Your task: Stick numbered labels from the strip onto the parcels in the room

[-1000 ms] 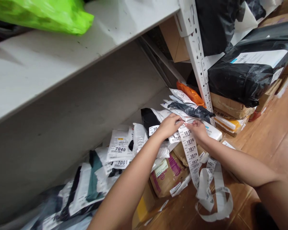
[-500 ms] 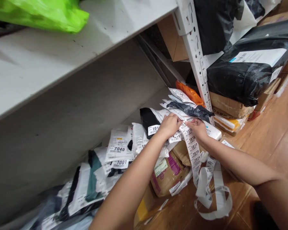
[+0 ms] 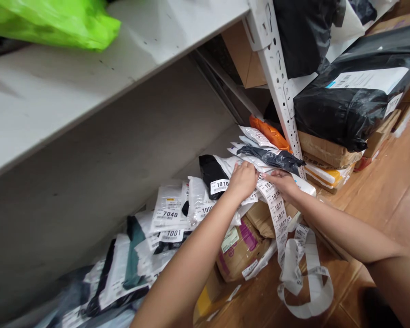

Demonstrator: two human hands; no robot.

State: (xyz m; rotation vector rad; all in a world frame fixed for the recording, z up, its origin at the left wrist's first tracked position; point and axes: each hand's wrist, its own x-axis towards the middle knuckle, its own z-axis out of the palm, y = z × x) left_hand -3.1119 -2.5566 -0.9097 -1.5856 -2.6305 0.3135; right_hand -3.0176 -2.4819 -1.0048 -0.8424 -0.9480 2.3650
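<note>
A long strip of printed number labels hangs from between my hands, its lower end curling down to the floor. My right hand pinches the strip near its top. Beside it my left hand is closed with bent fingers at the strip's upper end, over the white parcels; what its fingertips hold is hidden. Left of that hand lies a black and white parcel labelled 1010. Just beyond both hands rests a dark grey plastic parcel, with an orange parcel behind it.
Bagged parcels line the bottom level under a white shelf. A perforated white post rises beyond my hands. Right of it, a black-wrapped package sits on cardboard boxes. A taped carton stands below my hands beside the wooden floor.
The label strip has shifted slightly, and its loops on the floor sit a little lower and to the right. My hands stay close together in nearly the same place.
</note>
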